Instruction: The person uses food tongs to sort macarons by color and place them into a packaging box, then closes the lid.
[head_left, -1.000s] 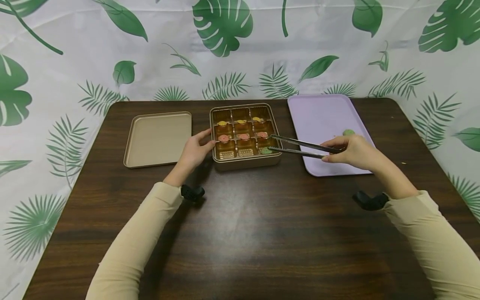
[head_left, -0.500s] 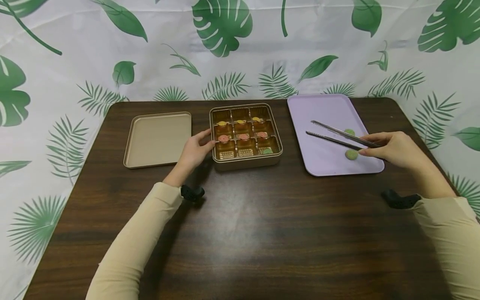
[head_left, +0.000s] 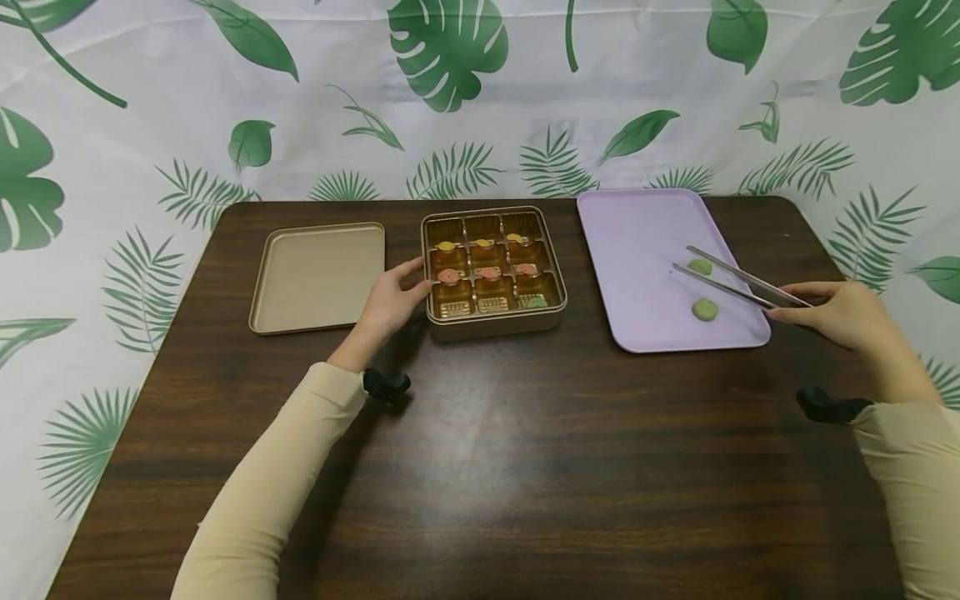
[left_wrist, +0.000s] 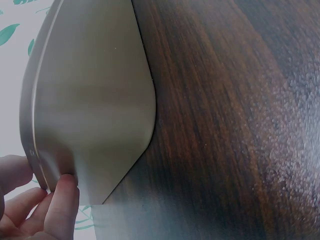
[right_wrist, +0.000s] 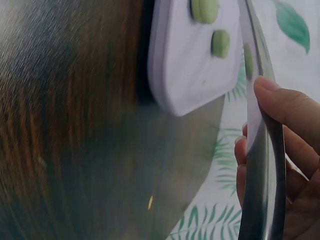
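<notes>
My left hand (head_left: 393, 300) rests its fingers on the left side of a square gold tin (head_left: 495, 327) with a divided insert. In the left wrist view its fingertips (left_wrist: 65, 187) touch the tin's outer wall. Yellow pieces (head_left: 483, 243) lie in the back row, pink pieces (head_left: 488, 273) in the middle row, and a green piece (head_left: 536, 302) in the front right compartment. My right hand (head_left: 836, 312) holds metal tongs (head_left: 750, 279), spread over a lilac tray (head_left: 637, 250). A round green cookie (head_left: 701, 267) appears between their arms; another green cookie (head_left: 704, 310) lies nearer.
A shallow gold lid (head_left: 318, 279) lies left of the tin. All stand along the back of a dark wooden table (head_left: 480, 467), before a leaf-print cloth (head_left: 480, 100). A small yellow crumb (right_wrist: 150, 202) shows on the table in the right wrist view.
My right hand has drawn the tongs away from the tin's front right compartment, leaving the green piece there, and moved right over the lilac tray. The left hand has stayed put.
</notes>
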